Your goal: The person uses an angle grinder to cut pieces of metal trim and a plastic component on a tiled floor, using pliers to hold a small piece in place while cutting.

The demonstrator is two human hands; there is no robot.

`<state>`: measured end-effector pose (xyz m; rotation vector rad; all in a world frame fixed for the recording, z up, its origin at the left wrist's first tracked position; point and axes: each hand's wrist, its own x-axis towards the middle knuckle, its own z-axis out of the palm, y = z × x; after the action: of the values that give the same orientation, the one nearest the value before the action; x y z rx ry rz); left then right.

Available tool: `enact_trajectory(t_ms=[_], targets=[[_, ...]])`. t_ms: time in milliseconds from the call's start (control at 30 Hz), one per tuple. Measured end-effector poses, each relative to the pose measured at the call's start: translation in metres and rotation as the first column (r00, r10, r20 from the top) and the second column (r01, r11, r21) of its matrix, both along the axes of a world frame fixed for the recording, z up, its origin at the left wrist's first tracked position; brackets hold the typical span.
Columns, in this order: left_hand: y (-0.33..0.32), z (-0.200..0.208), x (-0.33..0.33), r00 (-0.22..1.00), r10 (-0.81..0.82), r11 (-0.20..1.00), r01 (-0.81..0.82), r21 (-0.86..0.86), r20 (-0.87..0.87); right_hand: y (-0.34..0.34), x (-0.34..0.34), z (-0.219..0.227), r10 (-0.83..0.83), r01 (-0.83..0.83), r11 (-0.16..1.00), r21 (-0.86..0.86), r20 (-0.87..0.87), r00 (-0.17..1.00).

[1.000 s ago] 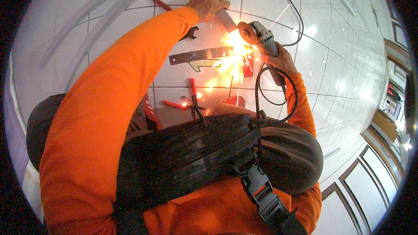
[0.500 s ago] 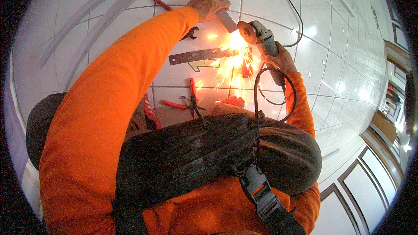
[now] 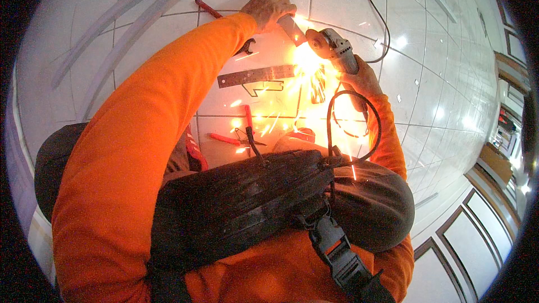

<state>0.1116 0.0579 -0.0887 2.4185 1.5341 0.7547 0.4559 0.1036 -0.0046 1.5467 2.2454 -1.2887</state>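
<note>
My left hand (image 3: 267,7) grips a short flat metal piece (image 3: 292,28) and holds it down on the white tiled floor (image 3: 438,73). My right hand (image 3: 362,78) is closed around the body of a grey angle grinder (image 3: 331,47). Its disc meets the metal piece, and bright sparks (image 3: 306,70) spray toward me. A steel ruler (image 3: 255,76) lies on the floor just left of the sparks. The grinder's black cord (image 3: 353,115) loops below my right wrist.
Red-handled pliers (image 3: 238,134) and a red-handled tool (image 3: 208,8) lie on the tiles. Long pale curved strips (image 3: 129,17) lie at the upper left. A black strap bag (image 3: 241,202) hangs on my chest. Panelled white wall (image 3: 477,230) at lower right.
Both hands stay in place on the metal piece and the grinder. The shower of sparks has grown brighter and wider.
</note>
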Motion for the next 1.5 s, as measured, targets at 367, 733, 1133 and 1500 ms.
enact_trajectory(t_ms=[367, 733, 1133, 1500], targets=[[0.001, 0.0, 0.001, 0.999, 0.023, 1.0, -0.023, -0.014, -0.048, 0.003, 0.003, -0.009, 0.073, -0.073, 0.994, 0.084, 0.004, 0.997], [0.002, -0.004, 0.004, 0.997, 0.052, 0.995, -0.047, 0.085, -0.052, 0.004, 0.006, -0.011, -0.02, 0.016, 0.998, -0.054, -0.062, 0.998], [0.004, 0.001, 0.004, 0.996, 0.034, 0.999, -0.035, -0.01, -0.084, -0.001, -0.006, 0.007, -0.016, 0.016, 1.0, -0.005, 0.015, 1.0], [-0.013, 0.002, -0.006, 0.98, -0.041, 0.997, 0.026, -0.077, -0.193, -0.012, 0.013, 0.003, -0.24, 0.227, 0.964, -0.137, -0.082, 0.967]])
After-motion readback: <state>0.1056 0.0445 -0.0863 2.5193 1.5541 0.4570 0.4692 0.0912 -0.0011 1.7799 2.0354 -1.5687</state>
